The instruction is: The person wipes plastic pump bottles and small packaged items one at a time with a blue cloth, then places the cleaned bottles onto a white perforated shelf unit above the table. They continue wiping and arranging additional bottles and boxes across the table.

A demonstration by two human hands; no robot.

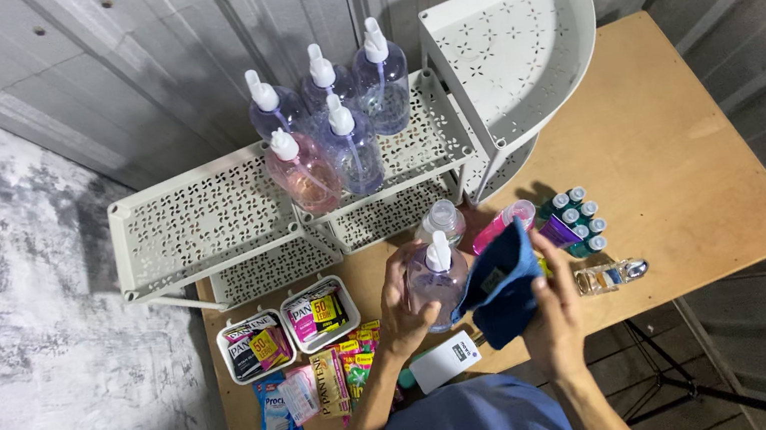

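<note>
A pale purple pump bottle [436,283] is held upright above the near middle of the table [688,159], just in front of the person's chest. It is gripped on its left side by the left hand [402,308], whose fingers are curled round the body of the bottle. A dark blue cloth [503,283] is pressed against the bottle's right side; the cloth is pinched by the right hand [555,316], with the fingers closed over its lower fold.

Just beyond the bottle, a clear capped bottle [442,219] and a pink bottle [504,222] are seen on the table. To the right of the cloth, a cluster of small teal-capped vials [581,216] stands, and near it a small clear glass bottle [610,275] lies on its side. A white flat pack [445,359] lies at the near edge, below the left hand.

To the left, two white trays [240,353] filled with sachets are set, with more loose sachets [327,380] spread near them.

At the far side, a white perforated rack [202,222] is placed, with five pump bottles [329,127] grouped on its upper shelf. A quarter-round corner shelf [519,43] rises at the rack's right end.
</note>
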